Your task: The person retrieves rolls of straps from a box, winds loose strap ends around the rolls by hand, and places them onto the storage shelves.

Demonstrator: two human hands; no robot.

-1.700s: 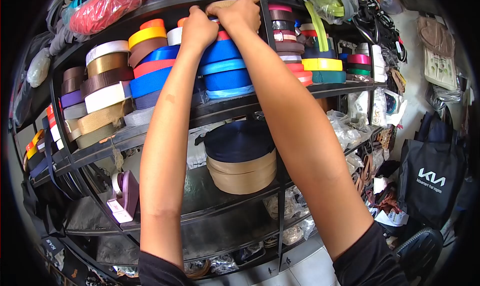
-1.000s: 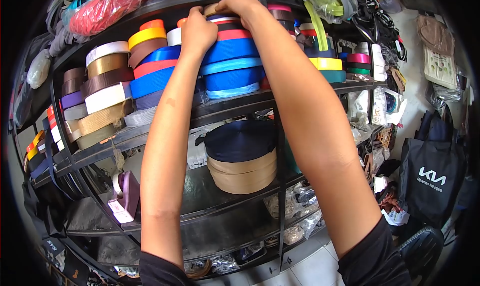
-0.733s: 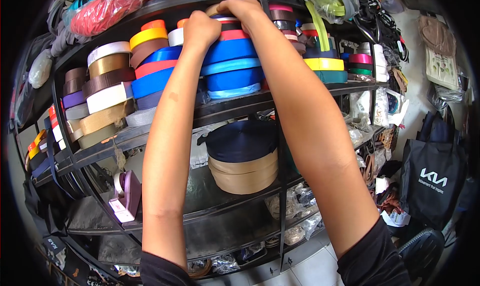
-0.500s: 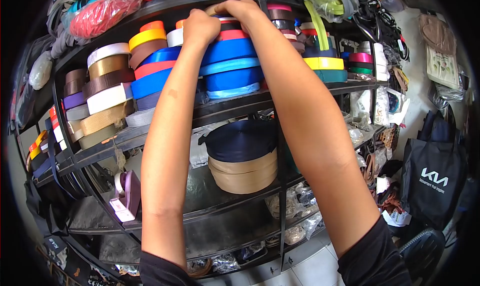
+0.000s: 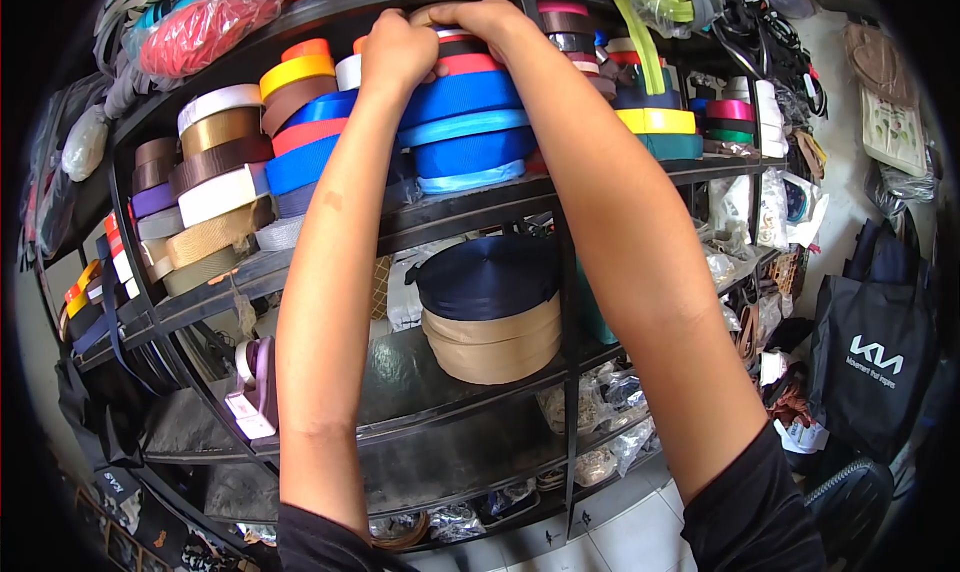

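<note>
Both arms reach up to the top of a stack of webbing rolls on the upper shelf. My left hand (image 5: 398, 50) is closed at the stack's left side, near a red roll (image 5: 470, 64). My right hand (image 5: 482, 19) curls over the top from the right, its fingers on a tan webbing roll (image 5: 428, 15) between the hands. Most of that roll is hidden by the hands. Below them sit a blue roll (image 5: 460, 97), a light blue roll (image 5: 465, 128) and more blue ones.
More webbing rolls, such as a yellow roll (image 5: 297, 75), stand left of my arms. A black shelf upright (image 5: 571, 412) runs behind my right arm. Navy (image 5: 490, 277) and tan large rolls sit one shelf lower. A black bag (image 5: 868, 352) hangs at right.
The view has shifted slightly, so the shelves sit a little differently in frame. Both hands stay at the top of the stack, my left hand a touch further left.
</note>
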